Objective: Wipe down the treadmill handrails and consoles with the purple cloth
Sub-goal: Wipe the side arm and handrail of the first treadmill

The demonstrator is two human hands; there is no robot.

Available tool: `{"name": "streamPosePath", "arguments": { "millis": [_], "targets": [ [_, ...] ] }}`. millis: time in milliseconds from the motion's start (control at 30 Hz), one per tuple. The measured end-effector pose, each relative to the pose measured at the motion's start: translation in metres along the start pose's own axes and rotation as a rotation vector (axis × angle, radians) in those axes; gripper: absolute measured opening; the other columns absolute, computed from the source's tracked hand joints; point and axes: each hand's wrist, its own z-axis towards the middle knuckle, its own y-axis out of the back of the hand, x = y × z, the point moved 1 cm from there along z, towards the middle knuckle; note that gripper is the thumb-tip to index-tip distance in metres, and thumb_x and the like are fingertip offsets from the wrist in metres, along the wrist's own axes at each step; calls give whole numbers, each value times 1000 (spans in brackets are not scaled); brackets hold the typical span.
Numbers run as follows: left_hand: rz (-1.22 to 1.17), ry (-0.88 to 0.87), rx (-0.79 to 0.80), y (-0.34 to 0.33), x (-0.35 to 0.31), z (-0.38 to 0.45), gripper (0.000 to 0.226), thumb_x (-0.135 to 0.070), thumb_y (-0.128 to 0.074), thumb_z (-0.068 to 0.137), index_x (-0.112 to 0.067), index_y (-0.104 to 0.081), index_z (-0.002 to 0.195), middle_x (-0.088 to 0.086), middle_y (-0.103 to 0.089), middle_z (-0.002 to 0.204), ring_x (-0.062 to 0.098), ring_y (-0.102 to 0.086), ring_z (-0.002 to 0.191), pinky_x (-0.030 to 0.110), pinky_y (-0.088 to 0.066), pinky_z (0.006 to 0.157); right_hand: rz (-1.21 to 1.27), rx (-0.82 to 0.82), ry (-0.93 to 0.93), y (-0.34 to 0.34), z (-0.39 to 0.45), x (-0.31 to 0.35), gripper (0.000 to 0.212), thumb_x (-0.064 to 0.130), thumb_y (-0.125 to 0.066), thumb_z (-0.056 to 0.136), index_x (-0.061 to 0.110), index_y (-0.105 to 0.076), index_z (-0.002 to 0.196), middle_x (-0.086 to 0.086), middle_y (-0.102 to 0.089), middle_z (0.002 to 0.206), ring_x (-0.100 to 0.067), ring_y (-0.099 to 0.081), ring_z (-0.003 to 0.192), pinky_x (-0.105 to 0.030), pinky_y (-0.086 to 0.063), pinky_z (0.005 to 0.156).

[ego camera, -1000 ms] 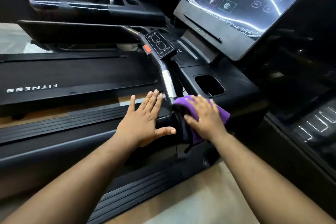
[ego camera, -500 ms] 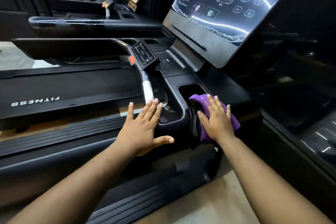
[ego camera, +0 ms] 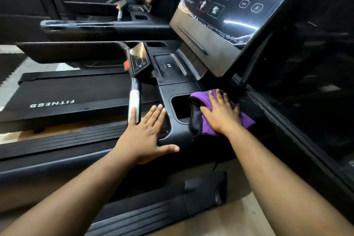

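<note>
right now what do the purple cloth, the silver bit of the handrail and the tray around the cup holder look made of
Purple cloth: soft fabric, probably microfibre; it folds and drapes limply under the right hand.
Silver handrail section: looks like polished metal, with a bright mirror-like glare.
Console tray: seemingly matte black moulded plastic, with rounded edges and a dull sheen.
</note>
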Motion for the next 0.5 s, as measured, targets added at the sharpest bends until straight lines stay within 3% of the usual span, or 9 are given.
{"name": "streamPosePath", "arguments": {
  "millis": [167,333,433,500],
  "targets": [
    [-15,18,-2,-1,1,1,132,-106,8,61,-21,22,161,-6,27,167,9,30,152,59,22,120,-12,108,54,8,48,37,70,55,-31,104,30,-5,164,4,8,172,-23,7,158,-62,-4,123],
    [-57,45,-1,1,1,0,136,-107,3,60,-16,25,159,-3,32,165,10,34,150,58,22,121,76,184,318,-1,19,88,64,54,-35,104,42,-11,162,14,3,171,-14,4,158,-53,-7,124],
    [-58,71,-46,4,1,-5,137,-108,-3,61,-15,28,157,2,37,163,14,37,149,61,22,120,84,144,391,-10,-13,93,66,55,-39,102,39,-15,162,12,-6,171,-12,-7,158,-51,-19,124],
    [-88,52,-106,5,1,-8,140,-108,-7,61,-15,17,162,4,31,167,15,32,152,62,19,121,51,81,379,-7,-33,83,68,56,-42,101,36,-20,162,11,-15,170,-16,-22,155,-48,-23,122]
  ]
}}
